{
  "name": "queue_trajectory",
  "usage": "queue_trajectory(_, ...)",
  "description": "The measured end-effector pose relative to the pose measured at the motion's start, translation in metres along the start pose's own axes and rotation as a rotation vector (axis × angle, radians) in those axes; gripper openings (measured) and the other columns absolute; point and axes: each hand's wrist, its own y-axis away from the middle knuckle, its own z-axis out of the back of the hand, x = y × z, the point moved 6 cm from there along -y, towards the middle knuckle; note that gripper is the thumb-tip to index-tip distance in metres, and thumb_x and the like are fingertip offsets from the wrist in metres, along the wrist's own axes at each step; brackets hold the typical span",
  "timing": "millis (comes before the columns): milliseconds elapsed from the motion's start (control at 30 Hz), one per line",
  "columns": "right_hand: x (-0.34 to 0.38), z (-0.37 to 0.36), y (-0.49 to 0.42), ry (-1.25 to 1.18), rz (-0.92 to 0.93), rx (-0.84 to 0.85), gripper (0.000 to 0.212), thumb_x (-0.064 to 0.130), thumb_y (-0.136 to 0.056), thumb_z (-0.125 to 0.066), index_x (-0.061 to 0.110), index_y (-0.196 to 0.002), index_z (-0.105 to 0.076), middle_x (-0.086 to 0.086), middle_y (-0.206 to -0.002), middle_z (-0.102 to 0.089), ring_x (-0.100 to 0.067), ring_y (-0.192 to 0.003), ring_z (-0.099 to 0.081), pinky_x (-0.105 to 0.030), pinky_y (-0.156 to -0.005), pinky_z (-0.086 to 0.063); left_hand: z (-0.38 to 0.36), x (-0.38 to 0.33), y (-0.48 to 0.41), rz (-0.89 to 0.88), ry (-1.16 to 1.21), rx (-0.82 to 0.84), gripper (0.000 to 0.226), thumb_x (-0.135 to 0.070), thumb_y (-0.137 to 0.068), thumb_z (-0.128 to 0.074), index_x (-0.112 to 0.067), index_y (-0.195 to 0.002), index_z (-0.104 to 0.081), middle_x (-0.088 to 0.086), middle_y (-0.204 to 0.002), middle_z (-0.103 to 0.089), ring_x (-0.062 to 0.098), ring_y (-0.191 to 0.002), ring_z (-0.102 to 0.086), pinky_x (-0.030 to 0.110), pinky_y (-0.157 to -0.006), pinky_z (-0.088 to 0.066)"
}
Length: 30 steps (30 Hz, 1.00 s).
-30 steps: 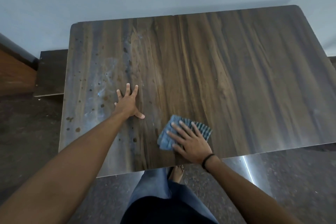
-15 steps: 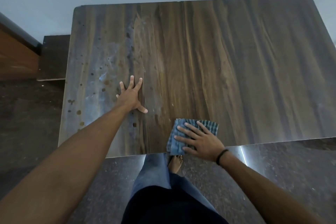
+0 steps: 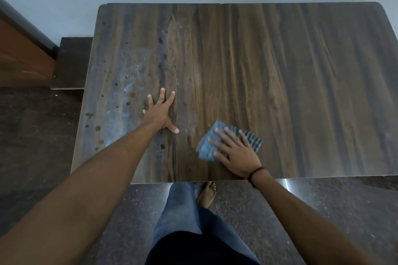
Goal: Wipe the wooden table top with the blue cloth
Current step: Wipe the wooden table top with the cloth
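- The right hand (image 3: 235,153) lies flat, fingers spread, pressing the folded blue cloth (image 3: 228,144) onto the wooden table top (image 3: 290,84); it pins the cloth under the palm and does not clench it. The cloth sits near the front edge, a little right of the table's middle.
- The left hand (image 3: 160,112) is empty, splayed on the wood as a brace, just beside the dirty strip.
- Because the cloth is only pressed, not grasped, a fast stroke could let the hand slide over it and leave it bunched up or behind.
- The cloth is close to the near edge; a pull toward the body may drag it off the table onto the dark floor (image 3: 323,211).
- Dark spots (image 3: 98,128) and pale smears (image 3: 133,84) cover the left part of the top. The bracing hand rests at their border, so a sweep leftward may stop short there, or the palm may pick up grime and print it onto wiped wood.
- Dried spots may well resist a light pass; a small folded cloth could smear them along the grain.
- Leaning hard on the left arm could shift the table, though nothing shows it unstable.
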Motion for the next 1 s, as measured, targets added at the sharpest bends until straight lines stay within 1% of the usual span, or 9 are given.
queue_trajectory(100,0.025,0.009,-0.032,-0.142,-0.322,-0.04,0.056,0.06,-0.103,-0.018,0.049,-0.156,-0.006,0.015,-0.165,0.008,-0.017,-0.154,0.011,-0.056,-0.122,0.007,-0.001,-0.001,0.001,-0.006,-0.009,0.016,0.15,-0.044,-0.056,-0.096,-0.043,-0.157,0.015,-0.009,-0.163,0.032,0.044,-0.149,0.024,0.076,-0.113,-0.014)
queue_trajectory(267,0.061,-0.018,0.012,0.058,0.255,0.027,0.054,0.058,-0.104,-0.025,0.048,-0.156,-0.016,0.01,-0.167,-0.008,-0.019,-0.154,-0.005,-0.056,-0.122,-0.007,0.02,0.022,0.0,-0.022,-0.046,0.012,0.143,-0.048,-0.06,-0.094,-0.043,-0.158,0.011,-0.009,-0.164,0.031,0.046,-0.147,0.027,0.08,-0.109,-0.015)
queue_trajectory(333,0.04,-0.015,0.007,0.091,0.301,0.024,0.054,0.061,-0.103,-0.022,0.05,-0.155,-0.013,0.011,-0.166,-0.009,-0.019,-0.154,-0.007,-0.055,-0.122,-0.006,0.031,0.05,0.0,0.065,-0.026,0.004,0.148,-0.052,-0.058,-0.094,-0.045,-0.156,0.017,-0.006,-0.161,0.036,0.047,-0.146,0.029,0.081,-0.109,-0.014)
queue_trajectory(500,0.047,0.003,-0.038,-0.105,-0.274,-0.049,0.057,0.061,-0.102,-0.021,0.049,-0.156,-0.009,0.012,-0.167,0.002,-0.019,-0.154,0.005,-0.056,-0.122,0.006,0.022,0.081,-0.001,0.111,-0.026,0.07,0.153,-0.053,-0.055,-0.094,-0.044,-0.154,0.022,-0.001,-0.16,0.039,0.051,-0.145,0.027,0.075,-0.114,-0.013)
queue_trajectory(600,0.085,-0.018,-0.014,0.009,0.107,0.014,0.054,0.056,-0.104,-0.024,0.048,-0.156,-0.011,0.006,-0.168,-0.003,-0.024,-0.155,-0.001,-0.062,-0.12,-0.008,0.021,0.082,-0.002,0.114,0.001,0.047,0.155,-0.05,-0.052,-0.096,-0.045,-0.155,0.021,-0.002,-0.161,0.038,0.051,-0.145,0.026,0.075,-0.113,-0.015)
queue_trajectory(700,0.064,-0.017,0.002,0.084,0.402,0.088,0.052,0.06,-0.104,-0.023,0.053,-0.154,-0.01,0.011,-0.167,-0.003,-0.019,-0.155,-0.002,-0.055,-0.122,-0.002,0.021,0.083,-0.002,0.111,0.021,0.034,0.155,-0.049,-0.053,-0.097,-0.045,-0.155,0.019,-0.004,-0.161,0.037,0.05,-0.146,0.026,0.073,-0.114,-0.017)
queue_trajectory(767,0.048,-0.007,-0.021,0.072,0.298,0.052,0.053,0.062,-0.103,-0.022,0.054,-0.154,-0.012,0.012,-0.166,-0.005,-0.019,-0.155,-0.004,-0.054,-0.122,0.0,0.022,0.083,-0.002,0.108,0.024,0.026,0.154,-0.049,-0.053,-0.097,-0.046,-0.155,0.018,-0.004,-0.162,0.035,0.05,-0.146,0.025,0.074,-0.114,-0.018)
queue_trajectory(900,0.063,0.01,-0.063,-0.139,-0.257,-0.04,0.055,0.06,-0.102,-0.02,0.05,-0.156,-0.01,0.011,-0.167,0.004,-0.021,-0.154,0.007,-0.058,-0.121,0.004,0.022,0.084,-0.002,0.104,0.006,0.026,0.155,-0.051,-0.051,-0.096,-0.046,-0.155,0.018,-0.003,-0.162,0.034,0.052,-0.146,0.023,0.074,-0.114,-0.018)
queue_trajectory(1000,0.118,-0.019,-0.033,0.026,0.291,0.062,0.054,0.058,-0.104,-0.023,0.048,-0.156,-0.013,0.007,-0.168,-0.002,-0.022,-0.154,0.003,-0.061,-0.121,-0.002,0.021,0.084,-0.001,0.091,0.001,0.014,0.154,-0.052,-0.051,-0.096,-0.046,-0.155,0.017,-0.003,-0.163,0.034,0.052,-0.147,0.022,0.074,-0.114,-0.019)
